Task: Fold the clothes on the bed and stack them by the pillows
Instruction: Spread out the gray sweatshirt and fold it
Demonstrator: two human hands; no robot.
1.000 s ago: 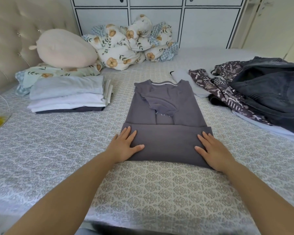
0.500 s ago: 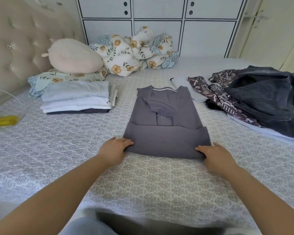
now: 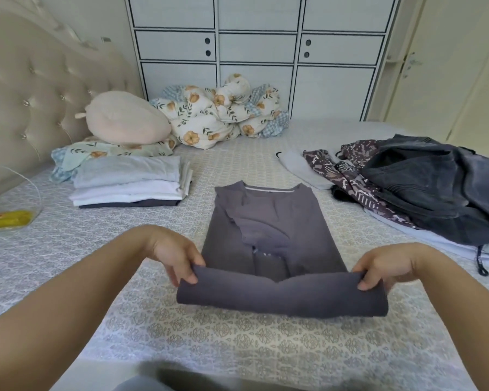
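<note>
Grey shirt (image 3: 268, 238) mid-bed, toward near edge, bottom part folded up and raised. Left hand (image 3: 172, 251) pinches fold's left end, right hand (image 3: 384, 263) pinches right end. Folded stack (image 3: 130, 182) beside pillows (image 3: 124, 119) by headboard. Unfolded clothes pile (image 3: 424, 179) at bed's right edge.

One grey shirt (image 3: 268, 230), two hands (image 3: 172, 251) (image 3: 390, 263). One folded stack (image 3: 127, 182) of four garments. One pink pillow (image 3: 124, 118), one unfolded heap (image 3: 424, 184).
</note>
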